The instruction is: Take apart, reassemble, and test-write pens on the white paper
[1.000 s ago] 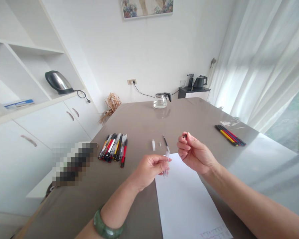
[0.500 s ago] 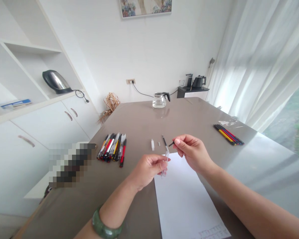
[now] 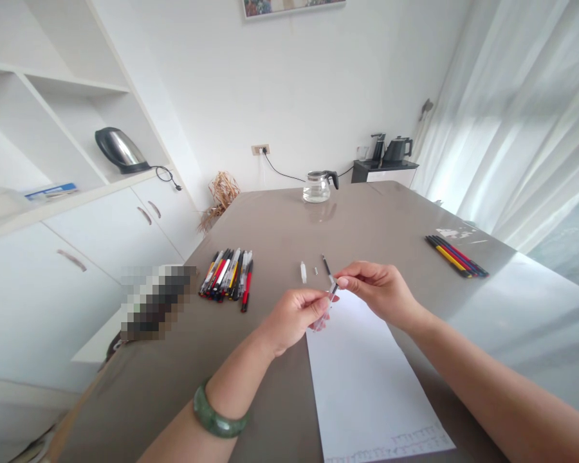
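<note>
Between the thumb and fingers of my left hand [image 3: 294,315], closed, is a clear pen barrel [image 3: 322,319], tilted. My right hand [image 3: 383,292] pinches a small dark pen part [image 3: 335,289] at the barrel's upper end; whether it sits inside the barrel I cannot tell. Just beyond the hands lie a pen refill [image 3: 325,264], a small spring [image 3: 315,271] and a translucent white pen piece [image 3: 303,272]. Under the hands, a sheet of white paper [image 3: 371,379] with handwriting along its near edge rests on the table.
Many assorted pens [image 3: 226,278] are bunched on the left of the brown table [image 3: 270,225]. A row of several colored pens [image 3: 456,257] lies at the right. At the far end stands a glass pot [image 3: 317,188] with a black handle.
My right hand has brought the small dark part down to the upper end of the clear barrel, and the two hands are closer together. The whole view has shifted slightly.
</note>
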Available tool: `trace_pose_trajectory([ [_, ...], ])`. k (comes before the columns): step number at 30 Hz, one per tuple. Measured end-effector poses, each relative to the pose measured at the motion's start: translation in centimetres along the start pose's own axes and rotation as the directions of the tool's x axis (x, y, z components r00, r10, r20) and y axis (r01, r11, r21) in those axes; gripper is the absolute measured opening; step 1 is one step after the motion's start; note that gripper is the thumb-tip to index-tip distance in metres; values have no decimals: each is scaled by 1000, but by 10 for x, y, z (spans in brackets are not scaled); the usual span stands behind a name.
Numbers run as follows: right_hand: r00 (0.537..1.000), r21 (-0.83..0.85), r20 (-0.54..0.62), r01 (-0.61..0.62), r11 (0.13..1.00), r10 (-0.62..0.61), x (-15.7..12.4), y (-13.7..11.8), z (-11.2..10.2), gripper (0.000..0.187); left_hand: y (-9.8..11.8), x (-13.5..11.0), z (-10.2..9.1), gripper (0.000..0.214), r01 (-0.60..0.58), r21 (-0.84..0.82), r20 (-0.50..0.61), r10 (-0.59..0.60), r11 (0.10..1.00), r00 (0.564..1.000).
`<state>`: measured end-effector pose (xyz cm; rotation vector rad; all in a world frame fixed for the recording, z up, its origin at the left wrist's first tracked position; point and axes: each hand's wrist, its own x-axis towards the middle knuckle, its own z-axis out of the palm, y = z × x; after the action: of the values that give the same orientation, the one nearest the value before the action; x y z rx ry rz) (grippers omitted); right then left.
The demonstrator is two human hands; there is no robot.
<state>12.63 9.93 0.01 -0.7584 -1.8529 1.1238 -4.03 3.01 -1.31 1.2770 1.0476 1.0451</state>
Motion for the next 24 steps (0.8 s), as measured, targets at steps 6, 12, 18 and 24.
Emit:
trace_pose_trajectory([
  [6,998,34,-6,-67,997,67,1,2,3,22,1,-1,-2,37,70,-38,41,-68,997,997],
  [12,993,61,-29,-113,992,115,1,3,7,24,2,-1,-2,39,73,-30,41,-71,997,997],
  [18,993,48,-12,-119,992,120,0,4,8,26,1,0,-1,33,58,-28,44,-57,998,997],
  [24,996,22,13,-92,996,91,-1,2,8,27,1,-1,-2,31,60,-35,46,-58,998,997],
])
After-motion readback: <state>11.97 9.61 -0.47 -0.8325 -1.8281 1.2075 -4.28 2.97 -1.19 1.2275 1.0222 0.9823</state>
